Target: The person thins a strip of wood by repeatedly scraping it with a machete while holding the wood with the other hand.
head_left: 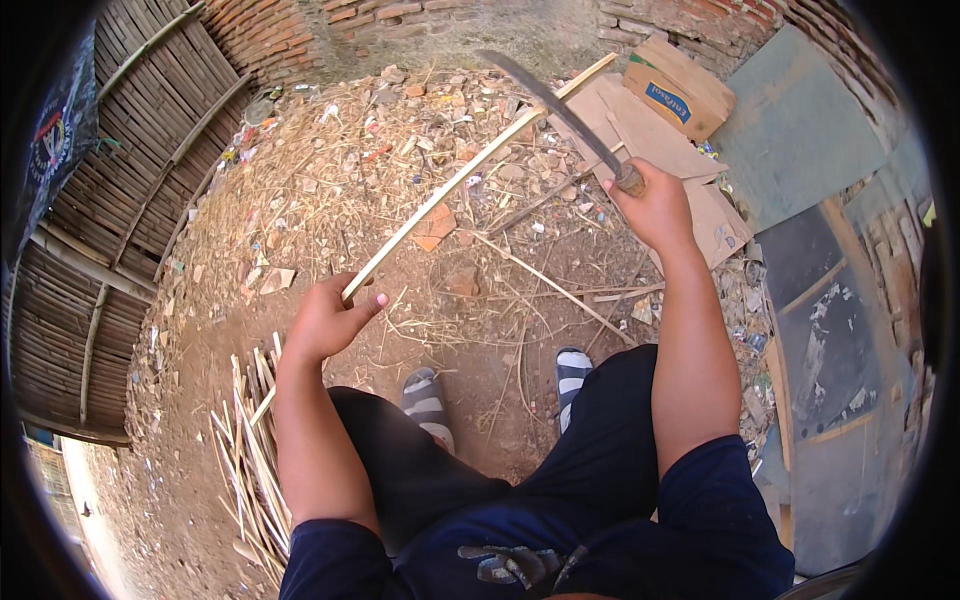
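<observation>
My left hand [330,318] is closed around the near end of a long pale bamboo strip [450,187], thumb lying along its side. The strip slants up and away to the right. In my right hand [655,205] is the wooden handle of a machete [560,108] with a dark, curved blade. That blade points up and to the left and crosses the strip near its far end; whether the two touch I cannot tell. Beside my left forearm lies a pile of split bamboo strips [245,465] on the ground.
Rubble, straw and litter [370,140] cover the ground ahead. A cardboard box [680,85] and flattened cardboard [715,220] lie at the far right. Dark panels [830,310] are on the right, a bamboo wall [140,130] at left, a brick wall [420,30] behind. Loose sticks [550,285] lie before my feet.
</observation>
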Action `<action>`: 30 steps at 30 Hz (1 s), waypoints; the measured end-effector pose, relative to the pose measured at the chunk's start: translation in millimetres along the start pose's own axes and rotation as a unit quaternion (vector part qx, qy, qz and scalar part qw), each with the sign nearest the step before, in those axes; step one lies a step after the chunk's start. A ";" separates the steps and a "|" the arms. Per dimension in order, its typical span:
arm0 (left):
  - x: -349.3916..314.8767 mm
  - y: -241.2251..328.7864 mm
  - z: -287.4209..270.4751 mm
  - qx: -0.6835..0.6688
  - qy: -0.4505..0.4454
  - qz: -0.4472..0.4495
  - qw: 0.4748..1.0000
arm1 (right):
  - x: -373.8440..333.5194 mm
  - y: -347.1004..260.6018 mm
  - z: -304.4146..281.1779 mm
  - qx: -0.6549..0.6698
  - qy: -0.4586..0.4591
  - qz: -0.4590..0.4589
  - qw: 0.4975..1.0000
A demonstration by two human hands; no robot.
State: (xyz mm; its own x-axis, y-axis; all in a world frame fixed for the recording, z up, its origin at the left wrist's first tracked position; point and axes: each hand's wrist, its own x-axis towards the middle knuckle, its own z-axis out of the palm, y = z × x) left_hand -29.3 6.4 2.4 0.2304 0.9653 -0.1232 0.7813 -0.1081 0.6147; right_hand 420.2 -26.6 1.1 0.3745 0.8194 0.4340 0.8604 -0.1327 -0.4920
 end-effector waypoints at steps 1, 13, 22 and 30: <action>0.4 -2.1 0.3 -0.003 -0.002 0.000 1.000 | -2.4 -5.7 1.0 0.018 -0.020 -0.009 1.000; 8.3 -29.7 8.5 -0.060 -0.029 0.036 0.997 | -9.1 -29.4 6.3 0.047 -0.081 -0.086 0.992; 2.9 -4.8 3.7 -0.010 -0.085 -0.002 0.996 | -7.9 -10.1 -0.7 0.031 -0.074 -0.080 0.994; 1.1 -22.5 5.7 -0.082 -0.059 0.030 0.994 | -14.0 -46.1 2.4 0.051 -0.135 -0.169 0.975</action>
State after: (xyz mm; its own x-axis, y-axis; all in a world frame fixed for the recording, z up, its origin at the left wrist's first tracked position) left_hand -43.3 8.5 -15.9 0.3471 0.9229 -0.1666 0.6618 -0.1152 0.7408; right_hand 374.4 -30.6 15.9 -0.0404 0.9255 0.3766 0.8753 0.2146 -0.4334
